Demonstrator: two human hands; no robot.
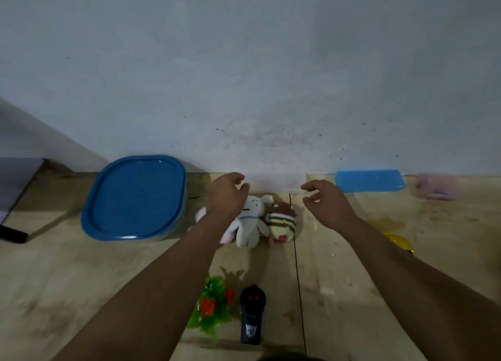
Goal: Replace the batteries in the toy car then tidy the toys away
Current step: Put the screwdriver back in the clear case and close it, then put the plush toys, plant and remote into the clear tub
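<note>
While a pale wall (271, 62) fills the whole upper part of the view, a light wooden tabletop (81, 265) runs below it, its far edge meeting that wall. Largest on the wood is a clear container with a blue lid (135, 198), sitting at the far edge, left of the middle. A flat light-blue box (370, 181) lies against the wall at the far right, and a blurred pinkish thing just right of it cannot be made out. Both forearms stretch forward over the wood toward the far edge. The left hand (227, 195) hangs above the soft toys with its fingers loosely curled and holding nothing; the right hand (325, 202) hangs level with it, well apart, fingers likewise loosely curled and empty. Under and between the hands lies a white plush rabbit (250, 225), a striped brown-and-yellow plush (282, 223) touching its right side, and a pink plush (200, 215) mostly hidden behind the left forearm. Near the front edge lies a green plastic plant with red fruits (212, 305), and just right of it a black remote control with two red buttons (252, 314). A yellow toy (398, 241), perhaps the car, peeks out past the right forearm near the right side, mostly hidden.
</note>
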